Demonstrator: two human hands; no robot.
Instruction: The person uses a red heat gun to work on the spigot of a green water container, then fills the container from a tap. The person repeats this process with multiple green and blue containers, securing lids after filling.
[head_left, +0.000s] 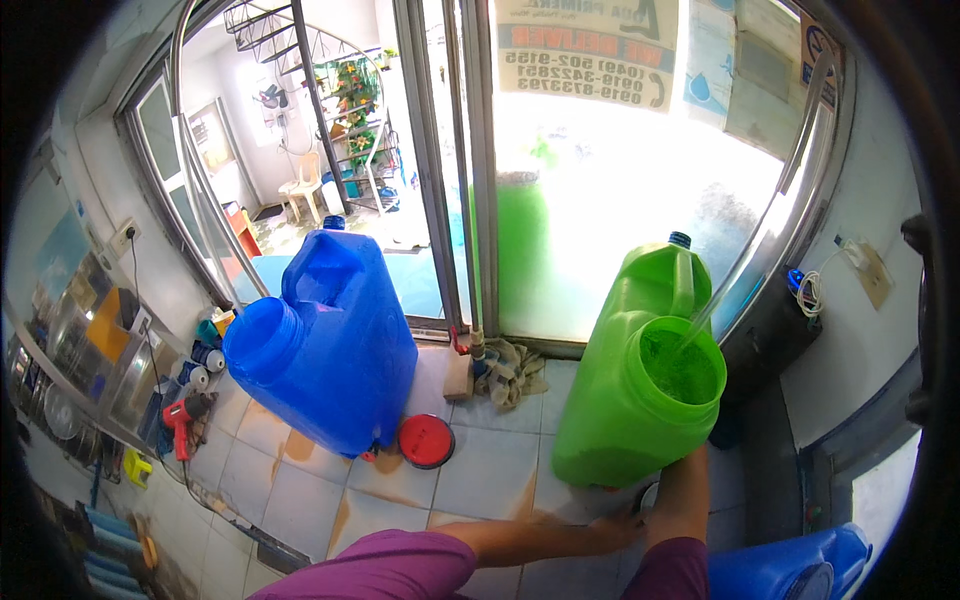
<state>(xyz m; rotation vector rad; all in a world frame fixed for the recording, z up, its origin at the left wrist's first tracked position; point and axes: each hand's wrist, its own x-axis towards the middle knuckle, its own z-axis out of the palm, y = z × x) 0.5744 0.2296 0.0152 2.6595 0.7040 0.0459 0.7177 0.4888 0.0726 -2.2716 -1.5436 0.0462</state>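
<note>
A green plastic water jug (630, 405) stands tilted in view on the tiled floor, its wide mouth open at the top. A clear hose (750, 251) leads down into that mouth, and churning water shows inside. My right forearm reaches up to the jug's lower right side, where the jug hides my right hand. Low in front of the jug is my left hand (626, 527), close to a small round dark-rimmed piece (649, 496); whether the fingers grip it is unclear. To the left, a blue plastic jug (345, 360) stands with its wide mouth uncapped, a second clear hose (217, 225) at its rim.
A red round lid (426, 441) lies on the tiles by the blue jug. Between the jugs are a red-handled valve (458, 342) and a crumpled rag (510, 373). A red heat gun (182, 421) is at left. Another blue container (780, 566) is at lower right.
</note>
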